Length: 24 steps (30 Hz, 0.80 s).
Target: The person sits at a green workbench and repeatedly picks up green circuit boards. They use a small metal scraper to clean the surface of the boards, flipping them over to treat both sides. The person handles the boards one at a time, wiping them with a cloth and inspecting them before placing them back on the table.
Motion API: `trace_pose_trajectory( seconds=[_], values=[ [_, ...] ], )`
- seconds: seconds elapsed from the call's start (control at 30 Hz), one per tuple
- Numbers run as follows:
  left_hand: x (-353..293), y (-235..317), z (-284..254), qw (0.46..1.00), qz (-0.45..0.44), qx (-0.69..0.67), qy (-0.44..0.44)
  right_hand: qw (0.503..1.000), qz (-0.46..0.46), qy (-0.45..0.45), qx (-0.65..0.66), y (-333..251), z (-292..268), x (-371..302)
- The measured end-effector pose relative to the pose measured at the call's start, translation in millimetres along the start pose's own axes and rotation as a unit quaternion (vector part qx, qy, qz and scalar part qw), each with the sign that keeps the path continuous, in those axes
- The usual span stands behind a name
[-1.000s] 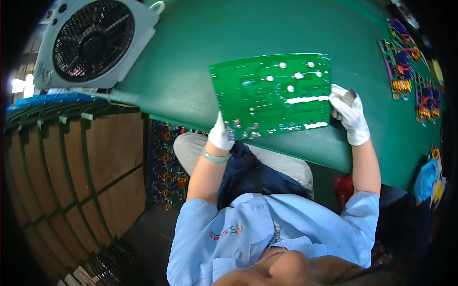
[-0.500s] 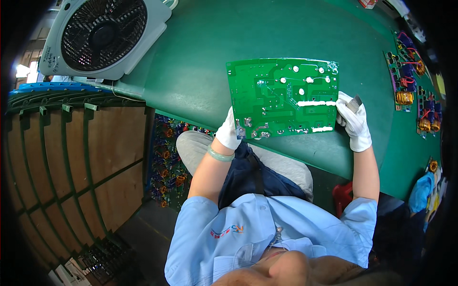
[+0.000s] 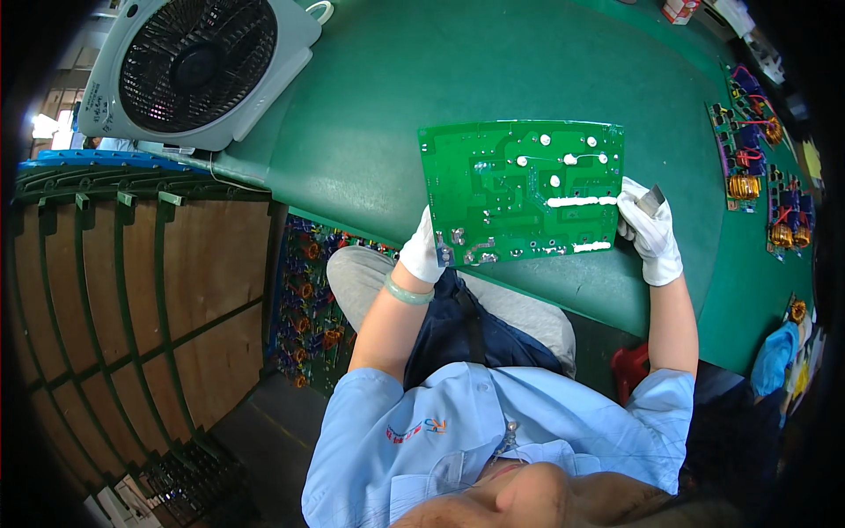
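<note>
A green circuit board [image 3: 502, 194] is held up over the table's near edge, its solder side facing me. White blobs dot its upper right, and two white strips run along its right part. My left hand [image 3: 422, 251], in a white glove, grips the lower left corner; its fingers are mostly behind the board. At the right edge, my gloved right hand [image 3: 650, 231] is closed on the board. A small flat grey metal blade [image 3: 651, 201] sticks up from between this hand's fingers.
A grey box fan [image 3: 198, 70] stands at the far left of the green table [image 3: 378, 79]. Boards with copper coils [image 3: 744, 187] lie along the right side. Left of my legs are a wood-panelled rack [image 3: 220, 255] and more populated boards [image 3: 308, 299]. A red stool [image 3: 629, 368] is below the table.
The board and both hands have come slightly nearer to me, and the board's tilt has changed a little. Both hands keep their hold.
</note>
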State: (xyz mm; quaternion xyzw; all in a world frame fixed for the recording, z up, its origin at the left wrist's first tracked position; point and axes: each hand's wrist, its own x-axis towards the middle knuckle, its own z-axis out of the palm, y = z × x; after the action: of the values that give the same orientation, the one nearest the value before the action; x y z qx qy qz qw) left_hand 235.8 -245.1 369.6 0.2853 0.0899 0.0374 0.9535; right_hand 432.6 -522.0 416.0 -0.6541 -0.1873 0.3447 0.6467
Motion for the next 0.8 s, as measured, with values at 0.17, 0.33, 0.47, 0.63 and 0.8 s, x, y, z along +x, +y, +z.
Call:
trace_pose_trajectory(
  seconds=[0.17,0.33,0.47,0.63,0.8],
  values=[
    [0.2,-1.0,-3.5,1.000,-0.001,-0.001,-0.001,1.000,0.006,0.002,0.006,-1.2,-0.4,-1.9],
    [-2.1,-2.4,-5.9,1.000,-0.002,-0.004,-0.002,1.000,0.000,-0.024,-0.005,-1.5,-3.4,-2.0],
    [-1.5,-2.1,-7.0,1.000,0.001,-0.006,-0.008,1.000,0.003,-0.027,0.010,-5.6,0.3,-2.5],
    [-2.9,-2.9,-9.0,1.000,0.003,-0.014,-0.010,0.999,0.007,-0.043,0.011,-9.6,0.5,-2.6],
    [-12.3,-2.3,-11.3,1.000,0.011,-0.017,-0.008,0.999,0.023,-0.043,0.018,-12.5,4.6,-2.8]
  ],
)
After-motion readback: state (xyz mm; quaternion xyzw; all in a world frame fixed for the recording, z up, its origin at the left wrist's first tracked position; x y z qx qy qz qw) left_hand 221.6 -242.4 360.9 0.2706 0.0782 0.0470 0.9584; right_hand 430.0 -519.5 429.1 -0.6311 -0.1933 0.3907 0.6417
